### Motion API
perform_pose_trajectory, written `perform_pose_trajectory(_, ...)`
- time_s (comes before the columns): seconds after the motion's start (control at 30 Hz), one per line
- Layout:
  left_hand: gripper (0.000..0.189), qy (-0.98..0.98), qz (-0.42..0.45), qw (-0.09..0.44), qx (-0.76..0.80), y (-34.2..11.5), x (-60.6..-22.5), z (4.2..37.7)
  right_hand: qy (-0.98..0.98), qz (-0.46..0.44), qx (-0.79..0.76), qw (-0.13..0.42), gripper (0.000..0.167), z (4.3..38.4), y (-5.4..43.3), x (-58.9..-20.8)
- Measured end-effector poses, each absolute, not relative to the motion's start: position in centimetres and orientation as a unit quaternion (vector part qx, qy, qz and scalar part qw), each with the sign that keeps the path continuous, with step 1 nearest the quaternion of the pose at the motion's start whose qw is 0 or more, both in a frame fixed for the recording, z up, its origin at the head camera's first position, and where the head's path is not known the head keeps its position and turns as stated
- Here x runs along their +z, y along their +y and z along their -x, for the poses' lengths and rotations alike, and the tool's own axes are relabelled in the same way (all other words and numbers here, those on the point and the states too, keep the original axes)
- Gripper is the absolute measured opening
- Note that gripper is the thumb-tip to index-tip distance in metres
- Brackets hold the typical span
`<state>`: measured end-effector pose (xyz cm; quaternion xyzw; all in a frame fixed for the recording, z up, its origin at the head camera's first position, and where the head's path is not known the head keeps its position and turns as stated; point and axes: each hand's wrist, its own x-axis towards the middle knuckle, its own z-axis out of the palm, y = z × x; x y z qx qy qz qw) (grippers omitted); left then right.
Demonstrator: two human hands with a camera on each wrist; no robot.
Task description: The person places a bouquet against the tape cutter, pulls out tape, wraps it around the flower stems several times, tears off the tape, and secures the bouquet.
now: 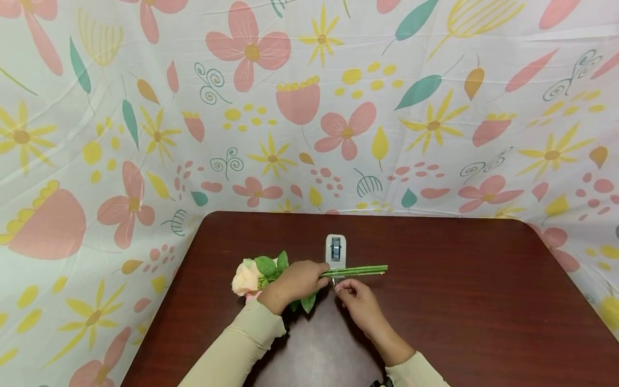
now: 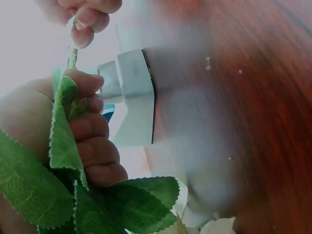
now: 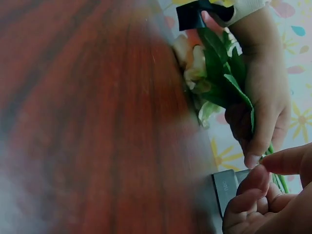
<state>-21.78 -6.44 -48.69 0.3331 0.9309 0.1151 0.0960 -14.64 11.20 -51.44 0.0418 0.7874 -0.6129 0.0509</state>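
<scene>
A bunch of artificial flowers lies sideways in my left hand [image 1: 301,280], whose fingers curl round the green stems [image 1: 365,270] just below the leaves [image 2: 141,202]. A pale peach bloom [image 1: 245,278] sits at the left end, and the bare stems point right. My right hand [image 1: 361,305] is close below the stems, thumb and forefinger pinching a short piece of clear tape [image 1: 335,280] that reaches up to them. Right behind the stems stands a white tape dispenser [image 1: 336,248]; its dark grey base [image 3: 225,190] shows in the right wrist view.
The dark red-brown table [image 1: 459,301] extends to both sides of my hands. A white cloth with printed flowers [image 1: 348,129] hangs behind the table and along its left side.
</scene>
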Motion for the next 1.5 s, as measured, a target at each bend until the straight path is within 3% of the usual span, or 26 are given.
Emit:
perform_pose_trajectory(0.2,0.015,0.933,-0.33,0.072,0.126,-6.3,-48.9,21.7,0.848,-0.025,-0.529,0.019,0.013,15.5,11.5,-51.8)
perform_pose_trajectory(0.47,0.014,0.938,-0.317,0.04,0.134,-6.3,-48.8,21.4,0.865,-0.027,-0.5,0.02,0.017,16.2,11.5,-51.8)
perform_pose_trajectory(0.53,0.025,0.941,-0.31,0.033,0.128,-6.3,-48.9,21.4,0.866,-0.028,-0.499,0.02,0.017,16.3,11.4,-51.8)
perform_pose_trajectory(0.63,0.056,0.942,-0.31,0.027,0.124,-6.3,-49.0,21.5,0.868,-0.028,-0.496,0.019,0.016,16.5,11.4,-51.8)
perform_pose_trajectory(0.73,0.066,0.937,-0.322,0.036,0.13,-6.4,-48.9,21.5,0.869,-0.028,-0.494,0.019,0.017,16.6,11.4,-51.7)
perform_pose_trajectory(1.0,0.052,0.929,-0.332,0.037,0.156,-6.5,-48.5,21.6,0.88,-0.027,-0.475,-0.002,0.014,16.9,11.4,-51.5)
perform_pose_trajectory(1.33,0.042,0.919,-0.348,-0.041,0.18,-6.7,-48.6,21.6,0.88,-0.03,-0.474,-0.005,0.015,17.3,11.4,-51.3)
perform_pose_trajectory(1.5,0.043,0.917,-0.349,-0.051,0.187,-6.8,-48.7,21.6,0.882,-0.034,-0.47,-0.001,0.014,17.7,11.4,-51.3)
